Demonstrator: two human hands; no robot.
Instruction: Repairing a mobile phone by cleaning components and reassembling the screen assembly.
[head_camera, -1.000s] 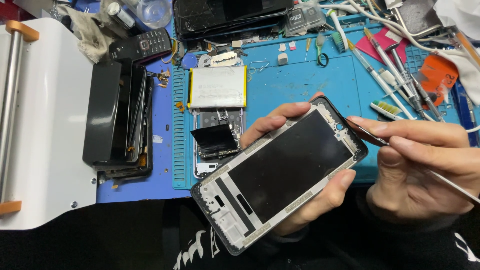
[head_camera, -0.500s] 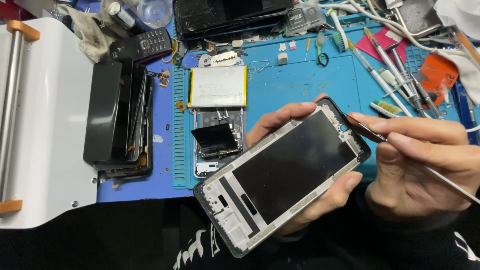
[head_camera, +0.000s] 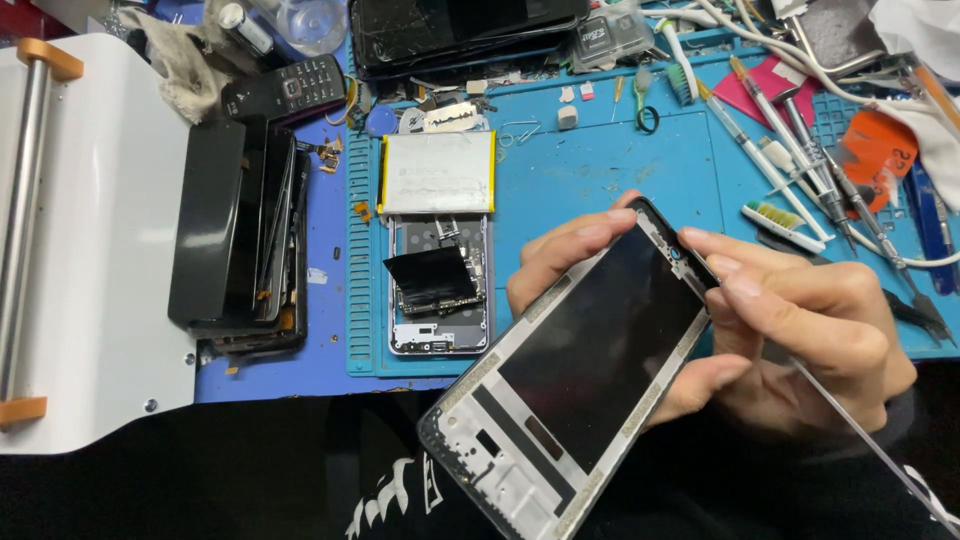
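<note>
My left hand (head_camera: 570, 262) grips a phone frame with a black screen panel (head_camera: 580, 375), held tilted above my lap; fingers curl over its upper left edge and the thumb shows under its right side. My right hand (head_camera: 810, 330) pinches a thin metal tool (head_camera: 870, 440) whose tip rests on the frame's top right corner. An opened phone body (head_camera: 440, 285) with a black flap lies on the blue mat (head_camera: 600, 170), with a silver battery (head_camera: 437, 172) across its upper end.
A stack of black screens (head_camera: 235, 235) sits on a white machine (head_camera: 90, 250) at left. Tweezers, syringes, brushes and screwdrivers (head_camera: 800, 170) crowd the mat's right side. A keypad phone (head_camera: 285, 90) and dark cracked panels (head_camera: 460, 30) lie at the back.
The phone frame has shifted down and to the right in my left hand. My right hand has closed in over its top right corner with the tool.
</note>
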